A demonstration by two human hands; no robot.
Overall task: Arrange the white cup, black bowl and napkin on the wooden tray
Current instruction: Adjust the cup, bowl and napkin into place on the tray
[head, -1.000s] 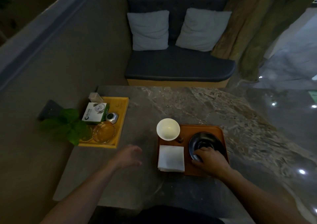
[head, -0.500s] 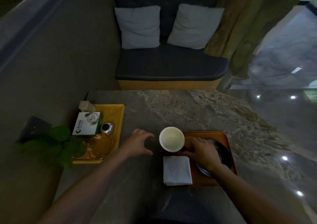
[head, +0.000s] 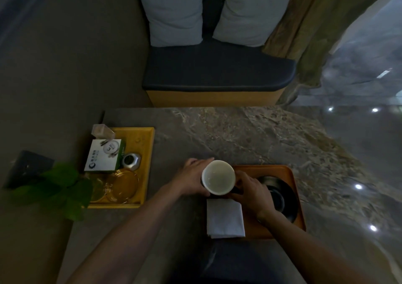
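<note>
Cupped between both hands: white cup [head: 218, 177], left hand [head: 194, 178] wrapped round its near-left side, right hand [head: 250, 191] pressed to its right side, at the far-left corner of wooden tray [head: 289, 175]. Cannot tell whether cup base rests fully on tray or overhangs its left edge; also unclear if lifted or seated.

Black bowl [head: 280, 194] already on tray's right half, partly hidden under right wrist. Napkin [head: 225, 217], folded square, just beside cup on near side, lying along tray's left edge and apparently lapping over it onto marble table [head: 239, 131].

Step in hand, by judgement: settling the cup into final position. Next move likely calls for nudging cup rightward, clear of rim, then squaring napkin fully inside.

Little spare room on tray between cup, napkin and bowl. Open tabletop beyond the tray and to its left, before yellow tray [head: 148, 153] with box, glassware and leafy plant [head: 58, 188]. Table's right edge well apart from the hands.
</note>
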